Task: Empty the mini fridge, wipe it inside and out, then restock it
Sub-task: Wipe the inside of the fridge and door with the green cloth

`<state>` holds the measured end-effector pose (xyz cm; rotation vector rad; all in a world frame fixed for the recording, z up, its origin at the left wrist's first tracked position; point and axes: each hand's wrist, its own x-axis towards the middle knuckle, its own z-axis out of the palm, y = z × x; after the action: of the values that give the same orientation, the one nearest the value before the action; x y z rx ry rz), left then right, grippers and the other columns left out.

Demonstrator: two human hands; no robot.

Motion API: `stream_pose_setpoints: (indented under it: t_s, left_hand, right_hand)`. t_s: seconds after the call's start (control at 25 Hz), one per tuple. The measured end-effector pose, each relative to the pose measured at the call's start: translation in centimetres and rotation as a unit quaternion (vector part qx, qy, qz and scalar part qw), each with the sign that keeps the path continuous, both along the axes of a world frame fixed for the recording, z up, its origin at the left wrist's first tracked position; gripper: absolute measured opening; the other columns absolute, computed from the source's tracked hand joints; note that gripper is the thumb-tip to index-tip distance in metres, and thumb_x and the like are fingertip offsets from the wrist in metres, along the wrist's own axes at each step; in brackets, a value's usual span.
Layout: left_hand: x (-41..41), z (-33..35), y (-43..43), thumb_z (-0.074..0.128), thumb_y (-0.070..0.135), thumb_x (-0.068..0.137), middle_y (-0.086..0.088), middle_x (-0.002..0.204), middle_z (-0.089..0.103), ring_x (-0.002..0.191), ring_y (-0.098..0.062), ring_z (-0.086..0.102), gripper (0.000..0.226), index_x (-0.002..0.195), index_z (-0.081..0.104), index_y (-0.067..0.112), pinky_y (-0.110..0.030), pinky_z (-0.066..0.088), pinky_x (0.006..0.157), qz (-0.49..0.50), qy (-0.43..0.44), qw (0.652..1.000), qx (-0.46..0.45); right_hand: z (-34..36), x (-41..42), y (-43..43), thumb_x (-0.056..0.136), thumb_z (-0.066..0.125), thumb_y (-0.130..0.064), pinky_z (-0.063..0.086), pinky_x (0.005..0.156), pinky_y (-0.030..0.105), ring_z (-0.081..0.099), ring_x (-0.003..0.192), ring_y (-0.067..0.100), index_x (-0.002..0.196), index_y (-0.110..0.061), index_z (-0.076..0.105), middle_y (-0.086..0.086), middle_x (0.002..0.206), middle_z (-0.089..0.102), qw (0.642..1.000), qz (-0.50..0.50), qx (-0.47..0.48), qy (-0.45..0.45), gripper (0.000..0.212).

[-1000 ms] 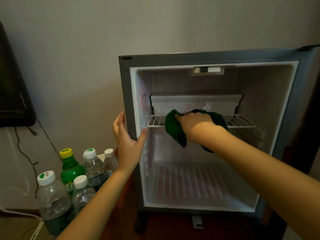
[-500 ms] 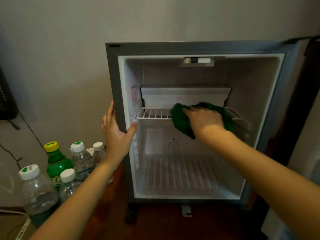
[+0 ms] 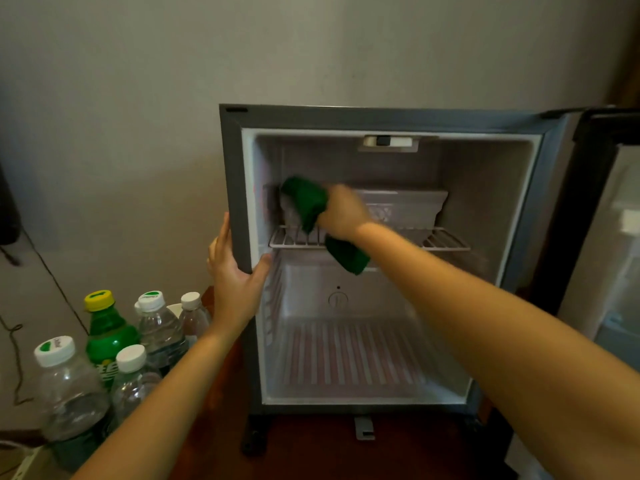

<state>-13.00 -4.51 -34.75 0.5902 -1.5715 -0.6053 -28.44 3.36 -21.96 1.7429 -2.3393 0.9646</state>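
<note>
The grey mini fridge [image 3: 235,188] stands open with nothing inside, its white interior bare. My right hand [image 3: 344,211] grips a green cloth [image 3: 306,199] and presses it against the upper left of the back wall, above the wire shelf [image 3: 446,239]; part of the cloth hangs below the shelf edge. My left hand [image 3: 235,275] holds the fridge's left front frame, thumb hooked inside and fingers flat on the outer side. To the fridge's left stand several bottles: clear water bottles [image 3: 159,327] with white caps and a green soda bottle [image 3: 105,332] with a yellow cap.
The fridge door [image 3: 613,216] hangs open at the far right. The fridge sits on a dark wooden surface [image 3: 311,448]. A grey wall rises behind. Dark cables [image 3: 55,282] run down the wall at the left.
My right hand has swept the cloth from the right part of the wire shelf up and left to the back wall's upper left. My left hand stays on the frame.
</note>
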Motion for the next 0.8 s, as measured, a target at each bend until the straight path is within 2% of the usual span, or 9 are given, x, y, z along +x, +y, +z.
stream_pose_setpoints:
  t_s: [0.08,0.16,0.24,0.36,0.48,0.56,0.68,0.72,0.8]
  left_hand:
    - [0.0,-0.1,0.0,0.061,0.052,0.075,0.008,0.133,0.037,0.130,-0.024,0.037,0.086,0.148,0.025,0.026,-0.055,0.037,0.105,-0.001,0.003,1.000,0.001]
    - [0.1,-0.1,-0.2,0.062,0.052,0.074,0.013,0.130,0.034,0.130,-0.024,0.036,0.087,0.148,0.023,0.027,-0.056,0.037,0.105,0.002,0.001,1.000,0.001]
    - [0.3,-0.1,-0.2,0.062,0.052,0.075,0.009,0.136,0.034,0.131,-0.024,0.034,0.088,0.149,0.020,0.029,-0.056,0.034,0.106,0.002,-0.016,1.000,0.001]
    - [0.7,-0.1,0.0,0.064,0.047,0.078,0.000,0.142,0.032,0.134,-0.024,0.030,0.088,0.150,0.016,0.032,-0.055,0.030,0.109,0.001,-0.040,0.999,0.004]
    - [0.6,0.1,0.4,0.064,0.044,0.079,-0.001,0.144,0.030,0.135,-0.025,0.027,0.089,0.150,0.013,0.035,-0.054,0.029,0.110,-0.014,-0.039,0.999,0.019]
    - [0.7,0.1,0.6,0.064,0.043,0.079,-0.001,0.144,0.030,0.135,-0.026,0.028,0.089,0.150,0.012,0.035,-0.055,0.029,0.109,-0.016,-0.032,0.999,0.023]
    - [0.8,0.2,0.5,0.068,0.039,0.083,-0.002,0.144,0.029,0.135,-0.026,0.028,0.088,0.150,0.011,0.037,-0.056,0.029,0.110,-0.027,-0.032,0.999,0.032]
    - [0.8,0.2,0.7,0.069,0.035,0.084,-0.003,0.145,0.028,0.136,-0.026,0.027,0.088,0.151,0.011,0.035,-0.054,0.029,0.110,-0.032,-0.033,0.998,0.036]
    - [0.8,0.3,1.2,0.068,0.028,0.086,-0.005,0.145,0.028,0.136,-0.025,0.030,0.084,0.151,0.015,0.029,-0.051,0.030,0.111,-0.045,-0.021,0.998,0.042]
  right_hand:
    - [-0.8,1.0,-2.6,0.086,0.061,-0.014,0.047,0.071,0.033,0.060,0.091,0.025,0.120,-0.013,0.059,0.009,0.108,0.064,0.967,0.040,0.176,0.178,0.034]
    - [-0.4,0.1,-3.1,0.088,0.058,-0.017,0.046,0.071,0.032,0.059,0.089,0.025,0.120,-0.016,0.059,0.008,0.108,0.064,0.943,0.050,0.221,0.244,0.032]
    - [-0.1,-1.0,-1.5,0.090,0.056,-0.019,0.049,0.075,0.034,0.061,0.089,0.026,0.114,-0.017,0.062,0.007,0.105,0.065,0.944,0.043,0.212,0.248,0.025]
    - [0.2,-2.2,1.6,0.096,0.048,-0.023,0.051,0.083,0.037,0.061,0.083,0.025,0.101,-0.010,0.063,0.008,0.097,0.065,0.942,-0.042,0.220,0.248,0.020]
    - [1.6,-4.0,5.3,0.086,0.056,-0.020,0.050,0.072,0.032,0.067,0.076,0.028,0.089,-0.002,0.067,0.011,0.084,0.070,0.924,-0.151,0.324,0.139,0.021]
    - [1.6,-4.2,6.6,0.076,0.062,-0.015,0.052,0.075,0.032,0.070,0.076,0.028,0.083,0.000,0.067,0.013,0.082,0.073,0.887,-0.221,0.391,0.105,0.017]
    - [2.4,-3.1,7.6,0.086,0.064,-0.026,0.050,0.088,0.037,0.063,0.093,0.028,0.098,-0.009,0.055,0.008,0.100,0.064,0.823,-0.262,0.456,0.214,0.023]
    - [3.2,-2.9,8.0,0.089,0.062,-0.027,0.050,0.086,0.038,0.060,0.090,0.028,0.106,-0.008,0.054,0.009,0.095,0.060,0.834,-0.258,0.444,0.201,0.026]
    - [5.0,-2.8,8.8,0.092,0.056,-0.016,0.049,0.074,0.038,0.057,0.075,0.027,0.103,0.001,0.055,0.013,0.082,0.055,0.915,-0.216,0.329,0.091,0.020]
